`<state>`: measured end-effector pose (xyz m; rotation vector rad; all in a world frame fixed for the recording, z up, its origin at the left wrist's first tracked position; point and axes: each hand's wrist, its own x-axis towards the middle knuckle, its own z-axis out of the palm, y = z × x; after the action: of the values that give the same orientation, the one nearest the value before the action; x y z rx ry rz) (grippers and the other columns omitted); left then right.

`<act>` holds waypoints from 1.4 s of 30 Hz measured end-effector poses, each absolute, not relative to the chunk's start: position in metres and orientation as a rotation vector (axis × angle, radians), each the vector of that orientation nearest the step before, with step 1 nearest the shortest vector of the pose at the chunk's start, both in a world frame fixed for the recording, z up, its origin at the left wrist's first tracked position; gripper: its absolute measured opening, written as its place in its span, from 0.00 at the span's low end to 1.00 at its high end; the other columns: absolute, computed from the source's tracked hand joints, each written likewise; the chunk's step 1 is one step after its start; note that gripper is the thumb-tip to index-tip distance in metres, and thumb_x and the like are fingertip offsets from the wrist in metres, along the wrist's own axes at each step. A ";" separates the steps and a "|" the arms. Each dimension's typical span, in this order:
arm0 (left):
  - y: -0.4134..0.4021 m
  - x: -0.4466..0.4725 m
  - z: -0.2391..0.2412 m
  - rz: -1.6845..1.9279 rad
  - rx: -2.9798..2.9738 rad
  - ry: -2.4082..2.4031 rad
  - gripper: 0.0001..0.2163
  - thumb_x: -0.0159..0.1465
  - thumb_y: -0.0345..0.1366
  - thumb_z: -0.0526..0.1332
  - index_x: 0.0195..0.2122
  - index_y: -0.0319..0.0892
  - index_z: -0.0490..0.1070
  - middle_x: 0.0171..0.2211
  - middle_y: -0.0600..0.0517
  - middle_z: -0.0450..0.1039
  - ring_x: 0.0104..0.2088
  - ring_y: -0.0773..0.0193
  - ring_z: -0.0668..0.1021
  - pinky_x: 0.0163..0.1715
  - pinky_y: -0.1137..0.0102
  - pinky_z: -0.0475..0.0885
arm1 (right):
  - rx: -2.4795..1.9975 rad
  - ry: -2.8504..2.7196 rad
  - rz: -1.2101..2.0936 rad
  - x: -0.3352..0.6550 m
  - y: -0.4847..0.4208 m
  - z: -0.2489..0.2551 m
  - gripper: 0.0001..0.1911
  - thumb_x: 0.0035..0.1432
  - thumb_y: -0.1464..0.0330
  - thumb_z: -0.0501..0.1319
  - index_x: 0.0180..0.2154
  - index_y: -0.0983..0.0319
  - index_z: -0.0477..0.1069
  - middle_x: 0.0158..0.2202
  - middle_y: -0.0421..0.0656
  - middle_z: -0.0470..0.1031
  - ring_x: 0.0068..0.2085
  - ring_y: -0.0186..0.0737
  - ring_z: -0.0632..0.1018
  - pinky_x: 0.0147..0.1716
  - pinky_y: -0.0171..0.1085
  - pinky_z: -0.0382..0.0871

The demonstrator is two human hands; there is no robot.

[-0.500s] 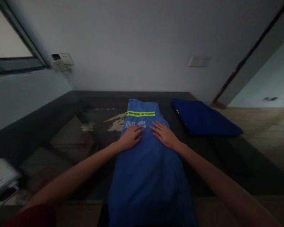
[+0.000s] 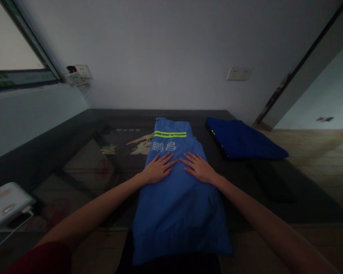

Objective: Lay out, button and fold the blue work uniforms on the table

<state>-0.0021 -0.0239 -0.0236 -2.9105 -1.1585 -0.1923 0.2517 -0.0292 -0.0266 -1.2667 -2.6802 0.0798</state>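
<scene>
A light-blue folded garment lies lengthwise on the dark glass-topped table, its near end hanging over the front edge. A yellow-green reflective stripe and white printed characters cross its far part. Flat on the cloth, just below the characters, rests my left hand, fingers spread and pointing inward. My right hand presses flat on the same cloth a little to the right, its fingers also apart. Neither hand grips the fabric. The garment's underside is hidden.
To the right on the table lies a darker blue folded garment, with a black flat object nearer me. A white device with a cable sits at the left front. The wall behind carries sockets.
Both hands have slid slightly toward me over the cloth, uncovering the printed characters. The view has shifted a little, and more of the garment's near end shows.
</scene>
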 end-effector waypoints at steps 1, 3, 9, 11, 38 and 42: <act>-0.025 -0.002 -0.021 -0.228 -2.907 -1.155 0.22 0.68 0.41 0.46 0.64 0.50 0.51 0.66 0.47 0.50 0.65 0.55 0.54 0.61 0.50 0.49 | -1.263 -2.678 0.087 0.252 -0.029 -0.025 0.27 0.65 0.54 0.45 0.63 0.53 0.53 0.66 0.45 0.51 0.66 0.49 0.52 0.60 0.57 0.48; -0.028 -0.002 -0.016 -0.340 -2.892 -1.130 0.20 0.68 0.38 0.48 0.61 0.46 0.57 0.63 0.45 0.55 0.63 0.56 0.57 0.61 0.52 0.49 | -1.244 -2.671 0.100 0.252 -0.032 -0.020 0.26 0.65 0.55 0.46 0.62 0.55 0.56 0.65 0.46 0.53 0.65 0.49 0.52 0.60 0.58 0.47; -0.069 -0.020 0.001 -0.527 -3.007 -1.056 0.16 0.67 0.33 0.49 0.55 0.43 0.65 0.58 0.46 0.64 0.59 0.60 0.64 0.61 0.56 0.55 | -1.082 -2.627 0.248 0.258 -0.073 0.004 0.24 0.66 0.57 0.47 0.61 0.56 0.58 0.65 0.45 0.54 0.65 0.45 0.52 0.62 0.53 0.48; -0.088 -0.026 0.001 -0.447 -3.105 -0.999 0.18 0.67 0.35 0.50 0.58 0.45 0.61 0.60 0.47 0.61 0.61 0.59 0.63 0.60 0.55 0.56 | -1.035 -2.666 0.317 0.261 -0.092 0.005 0.25 0.65 0.56 0.47 0.61 0.54 0.56 0.65 0.44 0.53 0.66 0.44 0.52 0.62 0.53 0.47; -0.161 -0.029 0.008 -0.193 -3.308 -0.497 0.24 0.63 0.34 0.55 0.62 0.47 0.55 0.63 0.46 0.55 0.63 0.55 0.60 0.62 0.55 0.54 | -0.925 -2.838 0.363 0.267 -0.163 0.000 0.30 0.63 0.60 0.53 0.64 0.54 0.49 0.66 0.47 0.51 0.65 0.48 0.53 0.61 0.58 0.47; -0.163 -0.036 0.010 -0.211 -3.328 -0.441 0.26 0.64 0.36 0.56 0.63 0.48 0.54 0.64 0.47 0.54 0.63 0.55 0.58 0.62 0.55 0.52 | -0.872 -2.820 0.299 0.278 -0.169 -0.005 0.29 0.64 0.62 0.53 0.64 0.54 0.48 0.66 0.45 0.49 0.66 0.47 0.52 0.62 0.57 0.46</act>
<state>-0.0360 -0.1632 0.0099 -3.3277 -0.4413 -0.2113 0.2784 -0.1690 -0.0046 -0.8723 -2.8199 0.2988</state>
